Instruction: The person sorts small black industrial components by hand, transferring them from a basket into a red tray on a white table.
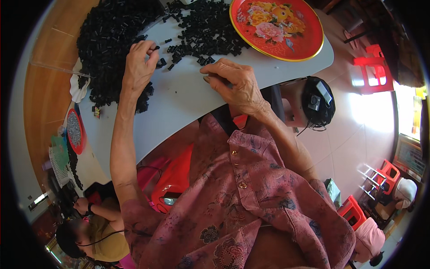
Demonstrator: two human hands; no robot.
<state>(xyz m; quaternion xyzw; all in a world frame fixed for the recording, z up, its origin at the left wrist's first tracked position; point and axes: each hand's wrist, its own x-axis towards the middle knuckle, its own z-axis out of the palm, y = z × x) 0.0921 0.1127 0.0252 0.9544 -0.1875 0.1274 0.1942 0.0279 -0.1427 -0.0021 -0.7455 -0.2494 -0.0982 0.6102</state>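
Observation:
A small black cylindrical piece (pixel 156 47) is pinched between the thumb and fingers of my left hand (pixel 141 62), at the right edge of a big heap of such pieces (pixel 105 40). Over the pale table (pixel 179 96), my right hand (pixel 237 83) has its thumb and index fingertip drawn together. Whatever lies between those fingertips, if anything, is too small to make out. More black pieces (pixel 210 31) are scattered beyond both hands, with a few single ones close to my left fingertips.
A red round tray (pixel 310 40) with painted flowers stands at the table's far right. Left of the table, a red dish (pixel 81 142) holds small silvery bits. A black bag-like container (pixel 319 114) is at the right. A co-worker (pixel 105 224) sits at lower left; red stools (pixel 374 71) stand farther off.

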